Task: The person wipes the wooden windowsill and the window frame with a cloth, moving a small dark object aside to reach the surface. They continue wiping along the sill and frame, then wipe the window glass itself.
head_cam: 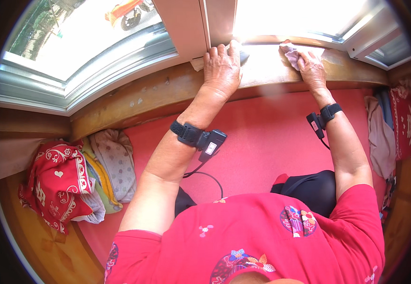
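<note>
My left hand (223,69) rests at the foot of the window post, its fingers curled downward. A small grey item (244,56) shows beside its thumb, mostly covered by the hand, so whether it is gripped is unclear. My right hand (312,69) presses a crumpled pale purple cloth (290,56) onto the sunlit wooden windowsill (269,72). Beside the left hand, a pale scrap (197,64) lies at the base of the white window frame (187,28).
An insect-screened window (84,39) stands at left and a tilted sash (375,39) at right. Below the sill spreads a red mat (262,131). Folded fabrics (111,163) and a red patterned cloth (58,184) are piled left; more cloths (379,135) lie right. A cable (212,177) hangs from the left wrist device.
</note>
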`<state>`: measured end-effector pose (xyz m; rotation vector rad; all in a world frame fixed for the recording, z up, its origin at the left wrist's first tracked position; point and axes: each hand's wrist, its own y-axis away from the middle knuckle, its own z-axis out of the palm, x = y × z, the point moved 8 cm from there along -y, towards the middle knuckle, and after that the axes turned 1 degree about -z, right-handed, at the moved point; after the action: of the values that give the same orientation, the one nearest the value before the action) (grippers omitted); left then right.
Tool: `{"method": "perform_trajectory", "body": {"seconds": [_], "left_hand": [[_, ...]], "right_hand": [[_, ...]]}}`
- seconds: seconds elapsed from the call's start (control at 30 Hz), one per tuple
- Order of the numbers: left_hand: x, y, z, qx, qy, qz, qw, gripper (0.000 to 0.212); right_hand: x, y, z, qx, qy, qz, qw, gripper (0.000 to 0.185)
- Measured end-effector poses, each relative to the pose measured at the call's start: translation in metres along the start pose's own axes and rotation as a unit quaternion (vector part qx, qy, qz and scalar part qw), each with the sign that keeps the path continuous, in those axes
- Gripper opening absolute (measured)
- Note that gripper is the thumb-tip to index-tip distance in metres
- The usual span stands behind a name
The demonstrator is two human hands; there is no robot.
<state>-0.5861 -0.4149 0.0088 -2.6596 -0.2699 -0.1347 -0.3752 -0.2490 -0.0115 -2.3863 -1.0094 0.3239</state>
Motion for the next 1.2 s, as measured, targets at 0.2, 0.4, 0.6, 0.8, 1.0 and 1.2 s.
{"method": "perform_trajectory", "body": {"seconds": [0.2,0.4,0.6,0.8,1.0,1.2], "left_hand": [[0.000,-0.005,0.011,-0.080,-0.077,0.058,0.992,0.062],[0.007,-0.020,0.002,-0.174,-0.053,0.020,0.983,0.081],[0.005,-0.023,-0.014,-0.290,0.115,-0.013,0.950,0.087],[-0.014,0.015,-0.041,-0.250,0.147,0.062,0.955,0.083],[-0.070,0.045,-0.072,-0.226,0.209,0.016,0.951,0.081],[-0.094,0.060,-0.068,-0.210,0.130,0.007,0.969,0.080]], "right_hand": [[0.012,0.005,0.028,-0.088,0.096,0.016,0.991,0.034],[0.010,0.013,0.013,-0.085,0.073,0.034,0.993,0.034],[0.015,0.010,0.024,-0.136,0.051,0.059,0.988,0.033],[-0.017,0.003,-0.001,-0.031,-0.253,0.029,0.966,0.019],[-0.169,0.000,-0.032,-0.081,-0.405,-0.177,0.893,0.029],[-0.145,-0.014,-0.024,-0.092,-0.167,-0.181,0.965,0.039]]}}
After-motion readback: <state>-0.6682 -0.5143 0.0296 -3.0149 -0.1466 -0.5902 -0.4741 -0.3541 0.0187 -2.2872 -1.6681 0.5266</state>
